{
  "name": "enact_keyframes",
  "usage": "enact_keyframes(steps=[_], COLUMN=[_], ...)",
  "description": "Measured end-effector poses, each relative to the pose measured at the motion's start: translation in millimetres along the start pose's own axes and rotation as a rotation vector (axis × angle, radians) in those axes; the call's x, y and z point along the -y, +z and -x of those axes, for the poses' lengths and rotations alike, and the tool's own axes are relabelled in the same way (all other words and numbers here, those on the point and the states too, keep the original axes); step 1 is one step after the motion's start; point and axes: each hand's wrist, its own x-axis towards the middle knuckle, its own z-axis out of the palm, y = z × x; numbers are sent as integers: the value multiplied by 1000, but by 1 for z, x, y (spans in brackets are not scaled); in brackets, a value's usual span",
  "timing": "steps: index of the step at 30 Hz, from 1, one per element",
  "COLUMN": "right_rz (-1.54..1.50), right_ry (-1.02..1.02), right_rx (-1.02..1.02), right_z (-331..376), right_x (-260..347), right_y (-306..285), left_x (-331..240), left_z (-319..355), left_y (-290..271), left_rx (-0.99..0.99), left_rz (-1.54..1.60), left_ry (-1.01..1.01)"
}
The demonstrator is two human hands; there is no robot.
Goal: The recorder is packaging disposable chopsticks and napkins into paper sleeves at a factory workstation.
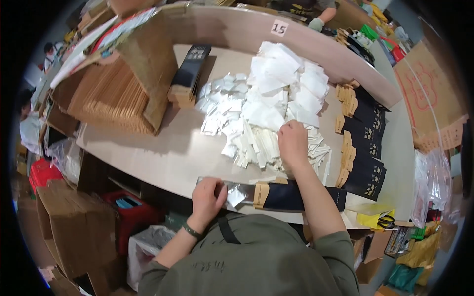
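My left hand [206, 198] is at the table's near edge, fingers curled in and closed on the end of a clear plastic sleeve. A small silvery packet [236, 196] lies by its fingers. To the right of that packet lies a dark navy pouch [284, 196] with a tan paper band, partly covered by my right forearm. My right hand [294, 140] reaches over the heap, its fingers bent down at a pile of narrow white paper-wrapped sticks [259, 145]. What its fingertips hold is hidden. Folded white napkins [271, 69] and silvery packets [224, 106] are heaped beyond.
On the left stands an open carton [160, 74] packed with brown card pieces [111, 98]. A stack of dark sleeves [191, 69] lies beside it. Filled dark pouches [363, 172] line the right side. Black scissors [386, 221] lie at the near right corner. A gloved hand [316, 24] shows beyond the partition.
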Motion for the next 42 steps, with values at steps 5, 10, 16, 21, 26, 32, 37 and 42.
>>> enact_keyframes(steps=[5, 10, 16, 21, 26, 32, 37, 42], right_rz=[-331, -638, -767, -378, -403, -624, -495, -553], right_ry=[-60, -138, -129, -621, -542, -59, -234, -233], right_rx=[-59, 112, 315, 467, 280, 457, 108, 140], right_z=[16, 56, 75, 84, 90, 98, 108, 127], right_x=[14, 32, 53, 81, 87, 93, 83, 50], right_y=[-29, -45, -56, -27, -33, -12, -34, -48], left_x=[-18, -14, -15, 52, 107, 109, 118, 125], left_z=[-26, -20, -42, -154, -217, -225, -188, -48], left_y=[-23, -20, -31, -136, -213, -209, -211, -157], left_rx=[267, 353, 182, -414, -161, -27, -523, -415], left_rz=[96, -14, -118, -459, -749, -790, -453, 486], left_ry=[-153, 24, 122, 144, -199, -267, -96, -354])
